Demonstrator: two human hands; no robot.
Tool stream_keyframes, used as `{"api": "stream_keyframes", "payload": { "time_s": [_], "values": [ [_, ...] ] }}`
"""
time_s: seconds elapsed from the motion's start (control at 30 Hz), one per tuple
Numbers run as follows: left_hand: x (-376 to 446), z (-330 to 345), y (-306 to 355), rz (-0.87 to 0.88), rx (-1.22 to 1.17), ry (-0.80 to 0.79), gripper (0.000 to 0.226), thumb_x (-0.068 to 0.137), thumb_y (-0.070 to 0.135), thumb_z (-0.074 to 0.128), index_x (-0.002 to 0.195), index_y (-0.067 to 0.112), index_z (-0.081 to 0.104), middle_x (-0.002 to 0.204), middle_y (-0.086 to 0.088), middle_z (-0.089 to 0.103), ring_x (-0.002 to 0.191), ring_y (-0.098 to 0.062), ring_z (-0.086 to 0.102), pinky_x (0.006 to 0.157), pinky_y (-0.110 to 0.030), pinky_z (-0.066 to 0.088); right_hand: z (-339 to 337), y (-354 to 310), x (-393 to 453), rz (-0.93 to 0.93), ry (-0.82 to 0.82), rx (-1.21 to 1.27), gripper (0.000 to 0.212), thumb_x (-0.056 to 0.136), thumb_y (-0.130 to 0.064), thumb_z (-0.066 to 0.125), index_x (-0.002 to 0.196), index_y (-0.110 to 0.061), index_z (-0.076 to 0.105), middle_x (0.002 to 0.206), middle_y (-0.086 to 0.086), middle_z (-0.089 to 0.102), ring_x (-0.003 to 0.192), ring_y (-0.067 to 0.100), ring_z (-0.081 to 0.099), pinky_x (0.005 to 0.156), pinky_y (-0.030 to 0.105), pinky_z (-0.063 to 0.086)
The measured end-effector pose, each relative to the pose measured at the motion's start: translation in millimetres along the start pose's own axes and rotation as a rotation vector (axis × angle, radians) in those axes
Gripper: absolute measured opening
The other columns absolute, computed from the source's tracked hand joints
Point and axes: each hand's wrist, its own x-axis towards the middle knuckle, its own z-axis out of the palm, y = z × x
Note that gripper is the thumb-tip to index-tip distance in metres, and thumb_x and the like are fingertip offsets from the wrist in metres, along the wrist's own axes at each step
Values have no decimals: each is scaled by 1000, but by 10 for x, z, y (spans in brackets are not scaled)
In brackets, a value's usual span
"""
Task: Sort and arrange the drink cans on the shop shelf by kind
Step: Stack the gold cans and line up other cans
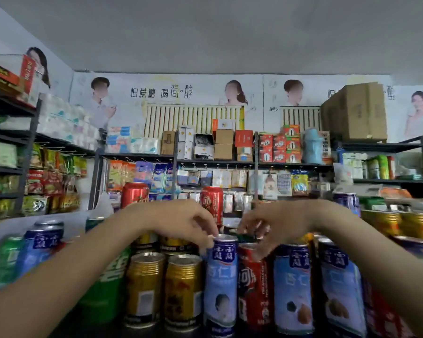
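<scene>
Mixed drink cans stand packed on the shelf in front of me. My left hand [191,223] reaches over the gold cans [183,289] and pinches the top rim of a blue-and-white can [221,284]. My right hand [279,226] comes in from the right, its fingers curled around the top of the red can [253,286] standing next to that blue can. A dark green can top [242,237] shows just behind the fingertips. Two more blue-and-white cans [292,289] stand right of the red one, and a green can [108,289] and another blue can [43,242] stand at the left.
Red cans [211,203] stand raised at the back, with gold cans [401,223] and a purple can [347,203] at the right. Beyond them, black wire racks [215,162] hold boxes, snack bags and tissue packs. A cardboard box [357,113] sits on the top right rack.
</scene>
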Motion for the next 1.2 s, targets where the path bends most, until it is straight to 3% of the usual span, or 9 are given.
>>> {"api": "stream_keyframes", "payload": {
  "time_s": [0.23, 0.33, 0.43, 0.53, 0.67, 0.77, 0.9, 1.03, 1.2],
  "values": [
    [-11, -87, -353, 63, 70, 32, 65, 77, 37, 70, 132, 30, 37, 130, 16, 49, 97, 0, 50, 66, -9, 36, -12, -232, 226, 260, -126, -156, 43, 79, -24, 71, 118, -20, 53, 124, -3, 53, 109, 15, 50, 98, 37, 41],
    [44, -63, -416, 84, 202, 22, 67, 78, 39, 69, 135, 29, 35, 135, 15, 47, 118, -11, 43, 91, -23, 32, -159, -134, 291, 275, -36, -25, 35, 79, -20, 71, 109, -26, 55, 117, -5, 54, 109, 16, 54, 98, 36, 44],
    [145, -9, -410, 85, 258, 3, 71, 79, 41, 67, 139, 25, 32, 135, 11, 48, 124, -18, 35, 87, -27, 25, -201, -29, 497, 306, 120, -44, 39, 82, -25, 69, 119, -25, 54, 124, -2, 52, 113, 16, 50, 99, 34, 41],
    [225, 35, -389, 72, 278, -16, 76, 79, 40, 68, 142, 25, 27, 132, 10, 51, 122, -19, 35, 86, -27, 25, -49, 7, 738, 322, 47, -87, 47, 85, -30, 64, 129, -23, 49, 139, 2, 43, 126, 22, 43, 108, 41, 34],
    [250, 88, -432, 104, 289, -26, 66, 82, 36, 66, 138, 27, 33, 128, 14, 56, 120, -14, 39, 88, -26, 21, 39, 80, 875, 303, 12, -72, 41, 87, -24, 62, 128, -20, 52, 139, 4, 43, 117, 23, 52, 103, 39, 40],
    [230, 96, -494, 120, 278, -18, 54, 84, 31, 65, 133, 29, 43, 127, 17, 56, 125, -11, 37, 102, -29, 15, 29, 100, 895, 274, -13, -61, 42, 87, -20, 61, 128, -18, 52, 140, 4, 42, 112, 23, 55, 100, 37, 44],
    [222, 104, -567, 114, 245, 37, 50, 85, 26, 63, 131, 32, 42, 121, 18, 60, 127, -8, 38, 113, -38, -2, 35, 74, 922, 253, -4, -90, 45, 86, -18, 62, 129, -18, 51, 142, 4, 40, 127, 24, 42, 109, 41, 33],
    [252, 111, -579, 121, 225, 101, 42, 85, 27, 63, 125, 32, 48, 118, 18, 60, 119, -3, 46, 115, -39, -7, 37, 102, 839, 226, 95, -33, 41, 85, -23, 65, 125, -18, 55, 136, 0, 46, 124, 19, 43, 105, 36, 35],
    [262, 112, -586, 135, 160, 177, 36, 86, 28, 62, 120, 34, 52, 118, 20, 58, 114, 0, 49, 115, -36, -4, -120, 29, 686, 211, 415, 201, 35, 87, -29, 62, 119, -15, 58, 112, 3, 57, 100, 16, 52, 85, 27, 41]
  ]
}}
